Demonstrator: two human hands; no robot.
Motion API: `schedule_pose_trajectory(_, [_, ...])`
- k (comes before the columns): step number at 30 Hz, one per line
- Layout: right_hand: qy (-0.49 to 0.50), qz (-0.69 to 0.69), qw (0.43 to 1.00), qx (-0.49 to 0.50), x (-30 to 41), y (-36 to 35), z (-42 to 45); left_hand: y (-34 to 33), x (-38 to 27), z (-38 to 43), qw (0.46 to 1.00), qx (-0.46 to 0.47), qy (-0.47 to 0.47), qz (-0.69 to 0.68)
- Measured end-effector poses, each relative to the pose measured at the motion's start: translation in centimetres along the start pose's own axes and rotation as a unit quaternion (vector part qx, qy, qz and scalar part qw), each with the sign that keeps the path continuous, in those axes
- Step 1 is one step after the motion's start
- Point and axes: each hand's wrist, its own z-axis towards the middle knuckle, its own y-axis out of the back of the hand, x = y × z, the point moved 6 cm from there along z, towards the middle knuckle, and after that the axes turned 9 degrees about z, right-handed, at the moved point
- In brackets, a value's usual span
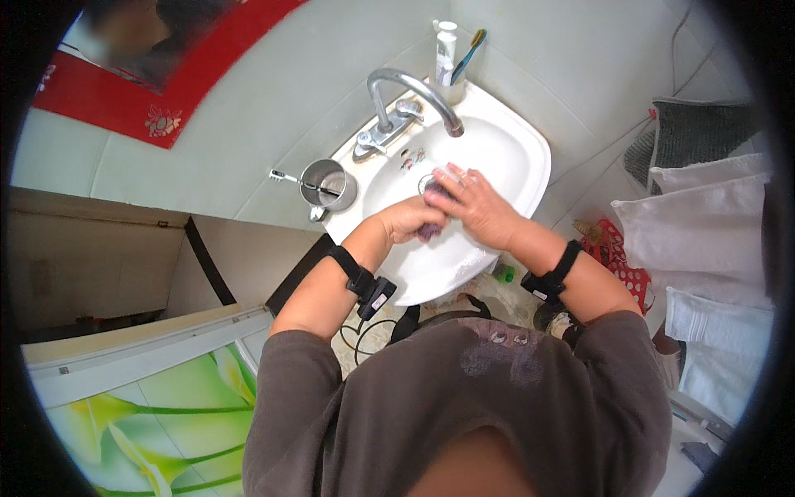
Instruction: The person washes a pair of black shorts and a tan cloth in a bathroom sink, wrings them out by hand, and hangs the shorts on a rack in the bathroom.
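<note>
Over the white washbasin (397, 276), my two hands meet around a small, bunched purple cloth (428, 232). My left hand (410, 220) is closed on it, and one end pokes out below the fingers. From the other side my right hand (481, 208) lays its fingers over the cloth's upper part; whitish suds or water glisten on them. Most of the cloth is hidden by the hands. Just behind the fingers, the drain (426, 182) is partly visible. A chrome faucet (415, 81) arches above the basin, with no water stream visible from its spout.
A metal mug (341, 176) with a toothbrush (284, 176) stands on the basin's left corner. At the back corner, a cup (453, 93) holds a white tube (445, 53) and a blue toothbrush (467, 57). White towels (695, 230) hang right; a red-framed mirror (214, 81) is upper left.
</note>
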Motion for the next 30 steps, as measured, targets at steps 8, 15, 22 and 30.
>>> schedule_pose_trajectory(8, [-0.246, 0.035, 0.947, 0.206, -3.0, -4.5, 2.7, 0.9, -1.4, 1.2, 0.835, -0.221, -0.078, 0.497])
schedule_pose_trajectory(15, [-0.284, 0.242, 0.910, 0.182, -3.0, -6.4, 1.7, -0.7, -3.3, -0.4, 0.616, -0.267, -0.176, 0.720])
schedule_pose_trajectory(22, [-0.416, 0.409, 0.799, 0.144, -1.2, -7.4, -0.1, -1.0, -1.2, -1.6, 0.622, -0.234, -0.283, 0.691])
schedule_pose_trajectory(30, [-0.461, 0.351, 0.807, 0.117, -0.6, -6.1, -1.2, 2.0, 1.7, -6.9, 0.817, -0.383, -0.172, 0.394])
